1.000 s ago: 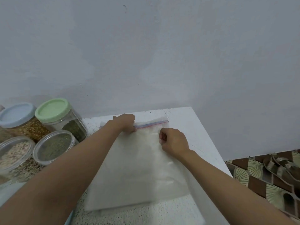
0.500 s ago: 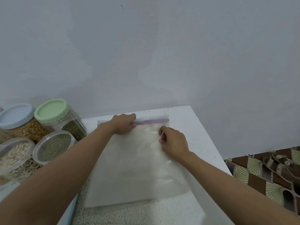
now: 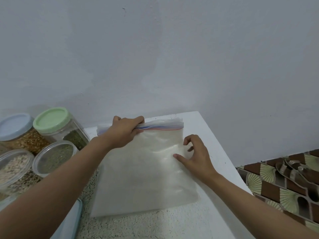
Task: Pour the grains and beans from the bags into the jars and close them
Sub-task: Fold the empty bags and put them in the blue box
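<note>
We see a clear zip bag (image 3: 146, 173) lying flat on the white counter (image 3: 209, 133), its mouth towards the wall (image 3: 155, 49) and its closed bottom towards us. It looks whitish all over, and we cannot tell what is in it. A red and blue zip strip (image 3: 164, 128) runs across the far end.

The left hand (image 3: 125, 131) is at the bag's far left corner. Its fingers (image 3: 137, 119) are curled tight over the top edge, and the plastic is bunched under them where the zip strip begins. We cannot tell how the thumb lies beneath.

The right hand (image 3: 197, 156) is over the bag's right side, below the zip strip. Its fingers (image 3: 187, 139) are loosely bent and spread apart, with a wide gap between forefinger and thumb, and they hold nothing. The thumb tip (image 3: 176, 155) points left and touches the plastic. The heel of the hand lies near the bag's right edge.

Four jars stand close together at the left of the counter, apart from the bag. At the back, a blue-lidded jar (image 3: 16, 125) holds brownish grains and a green-lidded jar (image 3: 51, 120) holds dark green beans. In front of them stand two uncapped jars, one with green beans (image 3: 55, 156) and one with pale mixed grains (image 3: 13, 167). At the lower right we see patterned floor tiles (image 3: 269, 192) with sandals (image 3: 293, 169) on them.
</note>
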The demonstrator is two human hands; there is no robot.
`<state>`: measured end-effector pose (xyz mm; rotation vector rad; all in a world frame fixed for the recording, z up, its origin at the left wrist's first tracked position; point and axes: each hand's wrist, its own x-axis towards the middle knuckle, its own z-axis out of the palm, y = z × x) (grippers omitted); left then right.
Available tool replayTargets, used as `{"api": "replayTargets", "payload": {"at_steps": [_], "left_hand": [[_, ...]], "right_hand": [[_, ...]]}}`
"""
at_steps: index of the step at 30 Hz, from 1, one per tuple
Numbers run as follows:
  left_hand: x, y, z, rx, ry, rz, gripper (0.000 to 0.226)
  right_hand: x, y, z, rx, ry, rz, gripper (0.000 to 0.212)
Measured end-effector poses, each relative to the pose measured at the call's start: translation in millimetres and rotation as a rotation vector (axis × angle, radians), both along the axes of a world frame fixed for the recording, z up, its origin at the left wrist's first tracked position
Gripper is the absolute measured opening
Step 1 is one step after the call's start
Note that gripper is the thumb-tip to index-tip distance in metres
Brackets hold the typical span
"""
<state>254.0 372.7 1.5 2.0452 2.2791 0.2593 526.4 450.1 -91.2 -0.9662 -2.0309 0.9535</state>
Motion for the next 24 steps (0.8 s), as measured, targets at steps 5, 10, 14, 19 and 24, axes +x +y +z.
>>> {"api": "replayTargets", "payload": {"at_steps": [5,10,14,19,24], "left_hand": [[10.3,-15.5,3.2,0.081,0.03,-0.022,0.009],[23.3,-41.7,1.8,0.161,-0.009,-0.041,0.008],[35.3,-63.6,0.5,0.182,-0.043,-0.039,0.017],[51.1,-90.5,-9.1,0.2,0.031,-0.017,0.013],[66.0,-109.1,-23.8,0.242,0.091,0.019,0.014]], "right_hand": [[-4.6,7.2,3.4,-0.158,-0.157,-0.095,0.087],[-11.3,8.6,11.3,-0.128,-0.213,-0.042,0.074],[-11.5,3.8,10.8,-0.093,-0.195,-0.045,0.037],[-1.8,5.7,16.3,-0.03,-0.261,-0.044,0.023],[6.9,4.0,26.6,-0.239,-0.217,-0.067,0.028]]}}
